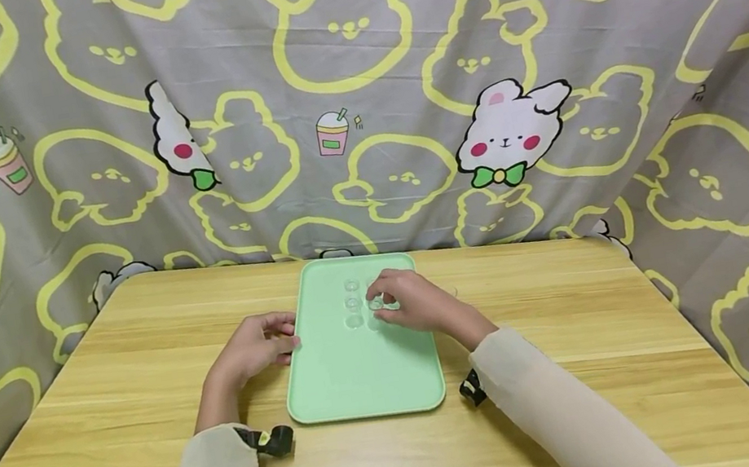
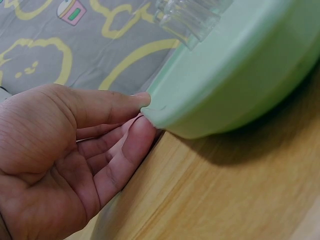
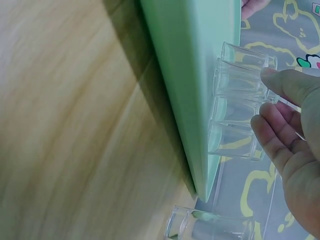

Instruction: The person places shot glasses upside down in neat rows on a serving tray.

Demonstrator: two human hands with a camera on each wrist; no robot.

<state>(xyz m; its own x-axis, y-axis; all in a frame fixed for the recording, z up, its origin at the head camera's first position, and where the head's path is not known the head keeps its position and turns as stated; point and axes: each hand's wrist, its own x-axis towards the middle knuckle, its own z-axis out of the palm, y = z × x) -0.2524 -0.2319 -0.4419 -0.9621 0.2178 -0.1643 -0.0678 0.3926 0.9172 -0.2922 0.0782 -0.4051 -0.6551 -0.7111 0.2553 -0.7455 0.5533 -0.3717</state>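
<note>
A light green tray (image 1: 361,376) lies on the wooden table with several small clear glasses standing on it. My left hand (image 1: 256,348) is at its left edge; in the left wrist view thumb and fingers pinch the tray rim (image 2: 165,112). From the right, my right hand (image 1: 416,301) reaches over the tray and holds a clear glass (image 1: 376,302) near its top between thumb and fingers. More glasses (image 1: 352,303) stand in a line just left of it. The right wrist view shows the held glass (image 3: 240,80) close beside another glass (image 3: 232,140).
One more clear glass (image 3: 210,227) stands off the tray, beyond its right edge. Wooden table (image 1: 570,333) surrounds the tray. A grey curtain (image 1: 226,60) with yellow cartoon outlines hangs behind the table. Black wrist cameras (image 1: 271,441) sit at both cuffs.
</note>
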